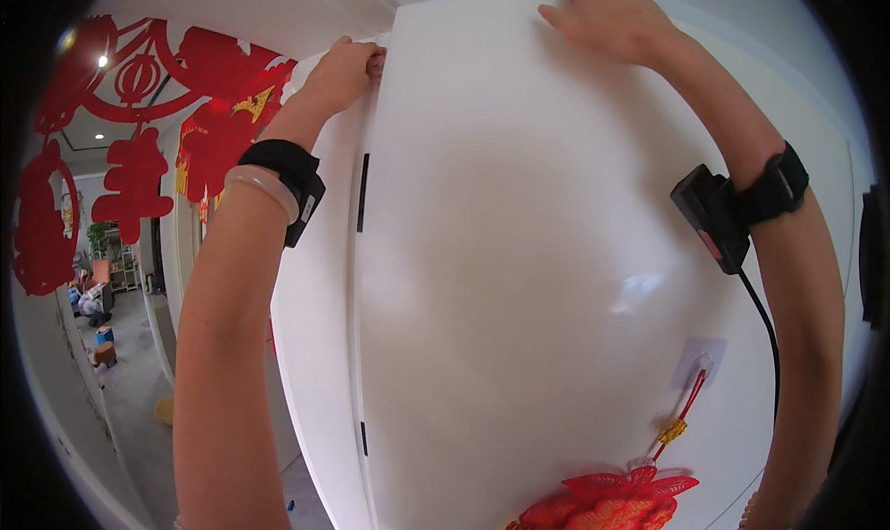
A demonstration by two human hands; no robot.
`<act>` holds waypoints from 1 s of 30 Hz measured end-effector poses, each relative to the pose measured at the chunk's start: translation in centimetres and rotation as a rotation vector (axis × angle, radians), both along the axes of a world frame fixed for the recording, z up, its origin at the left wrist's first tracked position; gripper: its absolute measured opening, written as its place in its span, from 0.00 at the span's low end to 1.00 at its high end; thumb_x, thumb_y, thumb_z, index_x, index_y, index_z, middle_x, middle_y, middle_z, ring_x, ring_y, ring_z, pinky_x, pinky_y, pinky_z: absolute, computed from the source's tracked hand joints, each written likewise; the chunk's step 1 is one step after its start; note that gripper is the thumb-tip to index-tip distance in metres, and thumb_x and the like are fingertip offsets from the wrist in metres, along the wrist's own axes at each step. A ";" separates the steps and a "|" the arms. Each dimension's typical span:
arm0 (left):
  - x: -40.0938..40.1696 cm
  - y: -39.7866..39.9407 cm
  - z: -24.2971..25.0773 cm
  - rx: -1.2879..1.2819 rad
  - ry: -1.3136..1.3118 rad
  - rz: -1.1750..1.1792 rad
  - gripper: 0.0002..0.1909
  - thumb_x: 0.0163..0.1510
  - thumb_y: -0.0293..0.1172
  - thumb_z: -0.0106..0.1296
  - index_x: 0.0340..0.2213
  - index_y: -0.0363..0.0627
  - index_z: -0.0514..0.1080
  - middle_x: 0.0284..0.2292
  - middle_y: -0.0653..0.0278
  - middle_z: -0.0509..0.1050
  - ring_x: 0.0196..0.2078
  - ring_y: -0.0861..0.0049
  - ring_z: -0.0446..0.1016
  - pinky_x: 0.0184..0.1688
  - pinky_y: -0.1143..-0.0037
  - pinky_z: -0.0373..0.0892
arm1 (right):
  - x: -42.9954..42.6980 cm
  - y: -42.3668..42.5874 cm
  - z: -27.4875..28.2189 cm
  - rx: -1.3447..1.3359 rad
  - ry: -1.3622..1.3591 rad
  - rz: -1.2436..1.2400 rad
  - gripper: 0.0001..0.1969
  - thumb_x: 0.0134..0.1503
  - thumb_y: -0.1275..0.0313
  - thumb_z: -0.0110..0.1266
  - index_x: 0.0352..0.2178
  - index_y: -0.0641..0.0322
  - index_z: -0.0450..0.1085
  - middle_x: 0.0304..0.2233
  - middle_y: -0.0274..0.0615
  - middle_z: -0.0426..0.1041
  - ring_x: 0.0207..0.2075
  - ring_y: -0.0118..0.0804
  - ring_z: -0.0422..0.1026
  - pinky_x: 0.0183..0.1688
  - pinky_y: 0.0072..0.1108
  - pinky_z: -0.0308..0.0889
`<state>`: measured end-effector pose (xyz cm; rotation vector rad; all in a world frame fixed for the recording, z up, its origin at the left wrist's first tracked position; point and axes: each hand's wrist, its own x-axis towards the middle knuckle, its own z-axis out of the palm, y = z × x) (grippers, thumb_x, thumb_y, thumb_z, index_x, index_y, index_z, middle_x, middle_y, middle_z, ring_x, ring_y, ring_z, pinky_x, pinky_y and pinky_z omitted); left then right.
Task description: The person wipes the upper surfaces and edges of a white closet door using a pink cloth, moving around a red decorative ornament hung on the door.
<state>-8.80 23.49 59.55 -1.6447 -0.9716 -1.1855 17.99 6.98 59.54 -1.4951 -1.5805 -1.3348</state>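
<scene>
A tall white door panel (500, 203) fills the middle of the view. My left hand (341, 75) is raised to its upper left edge, fingers curled in the narrow gap there. At those fingertips is a small pinkish item (377, 64), mostly hidden; its material is unclear. My right hand (615, 23) is up at the panel's top edge, thumb apart from the fingers and nothing visible in it. I cannot tell how firmly it touches.
A red pineapple-shaped ornament (605, 502) hangs from a clear adhesive hook (702, 363) low on the panel. Red paper decorations (132, 182) hang at the left, before a passage with a yellow basin (165, 410). A black cable (765, 314) runs down from the device (713, 217) on my right forearm.
</scene>
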 end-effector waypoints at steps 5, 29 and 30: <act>0.3 0.4 -3.8 -0.031 -0.038 -0.096 0.12 0.49 0.22 0.41 0.35 0.40 0.72 0.33 0.56 0.73 0.39 0.66 0.67 0.42 0.70 0.66 | 0.5 0.7 0.3 0.018 -0.048 -0.005 0.30 0.57 0.54 0.34 0.45 0.76 0.63 0.44 0.60 0.69 0.49 0.53 0.66 0.56 0.37 0.53; 0.7 0.1 -17.5 -0.114 -0.334 -0.235 0.15 0.53 0.21 0.40 0.42 0.41 0.70 0.37 0.57 0.74 0.34 0.59 0.66 0.39 0.68 0.65 | 0.6 3.0 0.5 0.165 0.084 0.055 0.34 0.55 0.50 0.40 0.50 0.74 0.56 0.49 0.61 0.64 0.54 0.52 0.61 0.59 0.51 0.41; 0.8 -0.2 -17.7 -0.113 -0.335 -0.232 0.15 0.53 0.21 0.40 0.42 0.41 0.70 0.37 0.57 0.74 0.34 0.59 0.66 0.39 0.68 0.65 | 0.6 2.8 0.4 0.162 0.088 0.084 0.34 0.55 0.50 0.40 0.50 0.74 0.56 0.50 0.61 0.63 0.55 0.52 0.60 0.59 0.51 0.40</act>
